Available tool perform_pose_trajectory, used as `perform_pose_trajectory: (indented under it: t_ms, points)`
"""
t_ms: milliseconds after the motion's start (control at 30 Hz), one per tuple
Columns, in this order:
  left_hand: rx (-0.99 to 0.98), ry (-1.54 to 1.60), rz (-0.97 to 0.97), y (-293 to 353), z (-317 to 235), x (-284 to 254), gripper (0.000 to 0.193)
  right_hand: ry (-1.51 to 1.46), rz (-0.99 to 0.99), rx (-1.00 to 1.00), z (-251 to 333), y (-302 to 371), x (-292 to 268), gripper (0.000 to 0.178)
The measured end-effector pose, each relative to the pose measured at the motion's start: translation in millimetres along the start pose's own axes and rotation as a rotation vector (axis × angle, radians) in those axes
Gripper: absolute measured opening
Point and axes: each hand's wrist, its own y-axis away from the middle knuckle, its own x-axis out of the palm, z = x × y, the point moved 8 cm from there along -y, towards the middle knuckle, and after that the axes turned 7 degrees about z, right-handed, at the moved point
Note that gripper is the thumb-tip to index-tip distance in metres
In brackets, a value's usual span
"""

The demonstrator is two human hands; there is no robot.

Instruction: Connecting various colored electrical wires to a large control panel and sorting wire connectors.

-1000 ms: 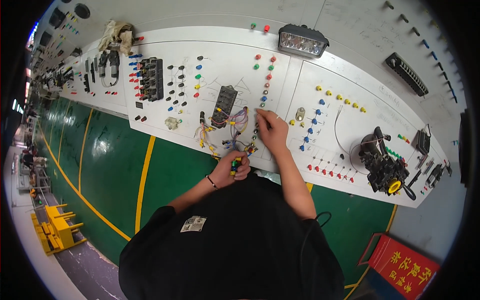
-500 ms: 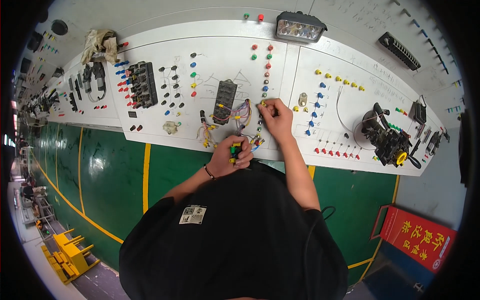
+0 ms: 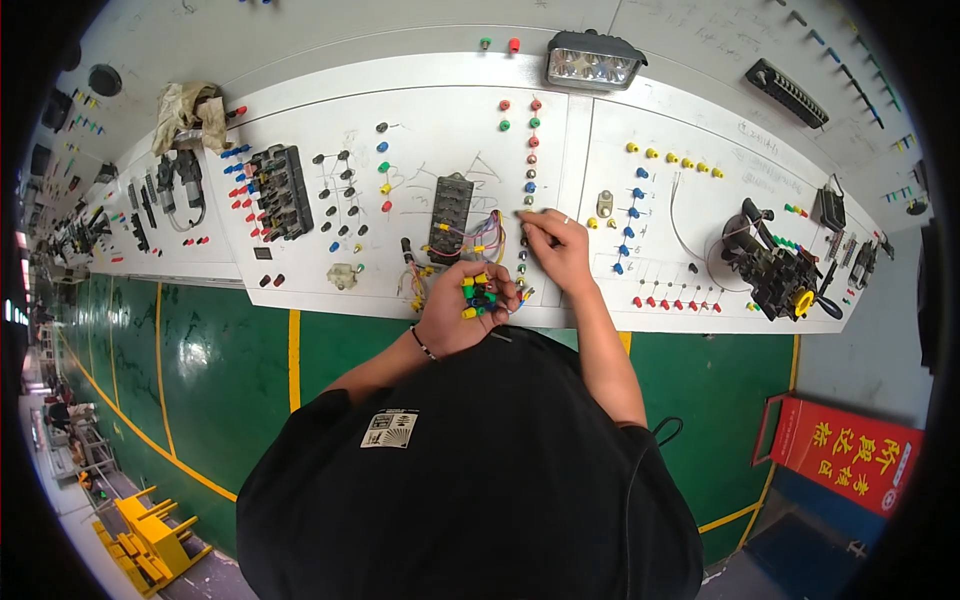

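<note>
Cupped just off the front edge of the white board, my left hand holds several small terminal caps in yellow, green and dark colours. My right hand is pinched at the column of coloured terminal posts, its fingertips against the panel. Whatever lies between those fingertips is too small and covered to make out. Left of it, thin multicoloured wires run from a black fuse box mounted on the board. More wires and yellow connectors are partly hidden behind my left hand.
A work lamp stands behind the column of posts. To the right is a black steering-column switch assembly; to the left, a large black connector block. A crumpled cloth lies farther left. Green floor shows below the board.
My left hand has opened more, so more of the caps show in the palm. My right hand stays near the posts, its fingertips slightly lower. The whole view has shifted slightly.
</note>
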Motion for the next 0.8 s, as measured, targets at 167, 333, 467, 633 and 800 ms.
perform_pose_trajectory:
  t_ms: [167, 333, 467, 633, 800]
  points:
    - [-0.015, -0.025, 0.015, -4, 0, 2, 0.029, -0.026, -0.080, 0.138, -17, 6, 3, 0.025]
    - [0.006, -0.034, 0.050, -4, -3, 0, 0.029, -0.005, 0.010, 0.011, 4, -2, -2, 0.018]
    - [-0.003, -0.040, 0.057, -7, 0, -2, 0.030, -0.015, -0.025, 0.121, -12, 2, 1, 0.025]
    - [-0.023, -0.006, 0.058, -6, 5, -5, 0.030, -0.002, 0.000, 0.093, 2, 0, -2, 0.019]
    - [-0.026, 0.003, 0.076, -9, 11, -8, 0.030, 0.040, -0.007, -0.044, 4, -1, 1, 0.012]
